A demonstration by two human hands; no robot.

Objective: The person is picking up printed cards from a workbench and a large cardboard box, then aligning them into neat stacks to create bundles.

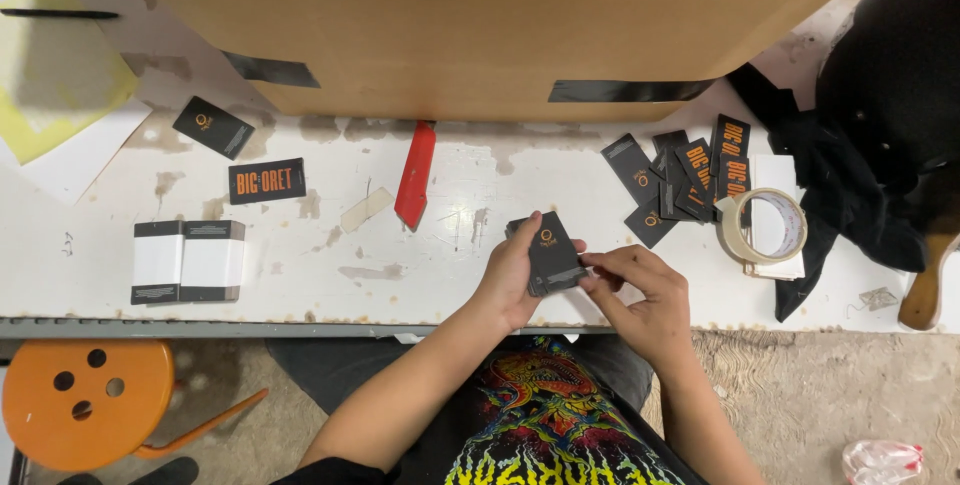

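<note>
My left hand (pixel 512 270) grips a small stack of black cards (pixel 548 253) with an orange mark on the top one, held just above the worn white table (pixel 300 275). My right hand (pixel 640 290) pinches the stack's lower right corner with thumb and fingers. Both hands are near the table's front edge, in front of my printed black shirt.
A big cardboard box (pixel 470 25) fills the back. A loose pile of black cards (pixel 685 180) and a tape roll (pixel 765 227) lie right; black cloth (pixel 870 145) beyond. Two single cards (pixel 265 180), a banded bundle (pixel 188 261) and a red strip (pixel 415 175) lie left. An orange stool (pixel 85 400) stands below.
</note>
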